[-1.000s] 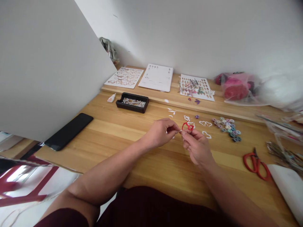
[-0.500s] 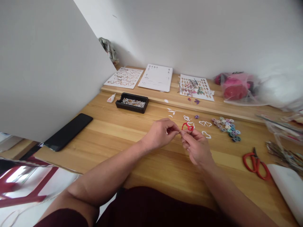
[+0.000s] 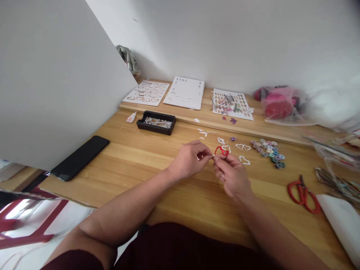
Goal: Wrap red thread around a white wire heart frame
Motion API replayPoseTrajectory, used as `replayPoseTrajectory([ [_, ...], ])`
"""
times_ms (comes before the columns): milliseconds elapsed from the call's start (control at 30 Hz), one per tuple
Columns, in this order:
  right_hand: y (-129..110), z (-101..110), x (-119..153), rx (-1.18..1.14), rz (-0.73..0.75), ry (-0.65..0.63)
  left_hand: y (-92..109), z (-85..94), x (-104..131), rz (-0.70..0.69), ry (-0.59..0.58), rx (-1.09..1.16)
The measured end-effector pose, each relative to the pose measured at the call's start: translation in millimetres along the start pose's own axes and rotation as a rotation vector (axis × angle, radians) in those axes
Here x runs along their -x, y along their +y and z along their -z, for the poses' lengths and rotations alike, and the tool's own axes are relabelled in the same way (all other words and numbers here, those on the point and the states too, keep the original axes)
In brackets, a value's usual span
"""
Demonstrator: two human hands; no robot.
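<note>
Since the earlier frame only a slight change had been made: the red outlined piece (image 3: 224, 152) had been turned a little, and a pale end was shown more plainly between the fingertips, while the hands had been kept almost in place. The piece was held above the table (image 3: 126, 150), near white cut-outs (image 3: 243, 146) and small coloured spools (image 3: 270, 151). It was gripped between thumb and fingers of the right hand (image 3: 232, 174); its pale end was pinched by the left hand (image 3: 187, 160). Whether thread was also held could not be told. Fine fingertip work on that end was judged to be in hand; a steady right grip and a small left-hand adjustment seemed called for. Small silvery and golden bits (image 3: 165, 123) were contained in a black tray (image 3: 153, 129). Pink and red material (image 3: 278, 108) was enclosed in a translucent bag (image 3: 292, 120).
</note>
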State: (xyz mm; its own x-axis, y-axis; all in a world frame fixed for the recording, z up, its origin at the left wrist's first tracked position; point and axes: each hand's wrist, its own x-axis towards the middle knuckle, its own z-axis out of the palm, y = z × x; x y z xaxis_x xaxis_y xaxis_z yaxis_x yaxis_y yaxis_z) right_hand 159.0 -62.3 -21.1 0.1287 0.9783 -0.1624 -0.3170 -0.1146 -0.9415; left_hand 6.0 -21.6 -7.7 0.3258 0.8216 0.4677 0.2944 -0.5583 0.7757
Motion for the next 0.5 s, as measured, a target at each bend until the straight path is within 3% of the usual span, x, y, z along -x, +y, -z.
replayPoseTrajectory([
  [500,-0.1,-0.8,2.1,0.048,-0.014,-0.003,-1.8,2.0,-1.5,-0.029,0.005,-0.03],
])
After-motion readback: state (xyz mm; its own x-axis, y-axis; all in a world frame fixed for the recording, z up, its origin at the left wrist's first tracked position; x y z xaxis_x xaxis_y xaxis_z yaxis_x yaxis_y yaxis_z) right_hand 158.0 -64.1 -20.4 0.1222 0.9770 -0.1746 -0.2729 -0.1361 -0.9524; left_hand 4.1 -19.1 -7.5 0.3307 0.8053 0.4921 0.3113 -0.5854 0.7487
